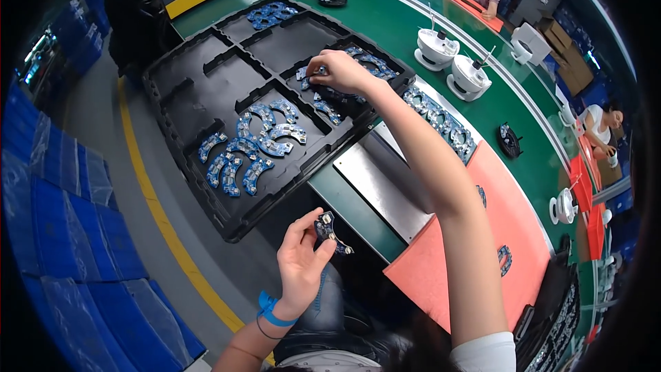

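My left hand [301, 269] is closed on a curved blue circuit board [326, 226], pinched between thumb and fingers in front of the tray. With its arm stretched forward, my right hand [341, 72] is over the far right compartment of the black tray [206, 100]. Its fingers are bent down among several arc-shaped boards [327, 108], and what they grip is hidden. In the nearer compartment, more blue arc-shaped boards [242, 146] lie in a loose cluster. Another group of boards [270, 15] sits in the tray's far corner.
Right of the tray are a panel of joined boards [441, 124], a metal plate [385, 179] and an orange mat [441, 269]. White round devices [437, 49] stand on the green conveyor [385, 10]. Blue bins [76, 234] line the left. Other people sit farther off.
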A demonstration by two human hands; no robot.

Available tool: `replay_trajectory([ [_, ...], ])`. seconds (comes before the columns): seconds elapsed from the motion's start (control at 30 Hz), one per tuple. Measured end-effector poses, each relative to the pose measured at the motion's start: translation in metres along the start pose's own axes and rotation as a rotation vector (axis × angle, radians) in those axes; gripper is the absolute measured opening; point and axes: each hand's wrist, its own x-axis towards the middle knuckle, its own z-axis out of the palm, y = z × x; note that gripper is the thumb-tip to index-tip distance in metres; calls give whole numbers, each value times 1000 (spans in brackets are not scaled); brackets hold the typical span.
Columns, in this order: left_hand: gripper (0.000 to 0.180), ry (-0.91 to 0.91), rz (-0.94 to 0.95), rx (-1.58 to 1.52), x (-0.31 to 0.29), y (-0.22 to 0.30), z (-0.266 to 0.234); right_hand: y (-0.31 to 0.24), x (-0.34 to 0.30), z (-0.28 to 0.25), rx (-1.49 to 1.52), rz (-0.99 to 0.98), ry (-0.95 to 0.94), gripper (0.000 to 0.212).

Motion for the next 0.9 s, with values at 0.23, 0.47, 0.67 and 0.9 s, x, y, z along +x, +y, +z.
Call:
replay_trajectory([
  [0.23, 62, 58, 84, 113, 8, 18, -2, -112, -53, -33, 786, 143, -412, 20],
  [0.47, 40, 47, 151, 230, 20, 30, -9, -162, -80, -49, 890, -22, -621, 14],
  [0.67, 46, -110, 488, 1400, 93, 71, -18, -103, -40, -42, 713, 234, 63, 12],
  [0.9, 73, -115, 405, 1819, 171, 23, -37, -86, 18, 19, 417, 287, 378, 14],
])
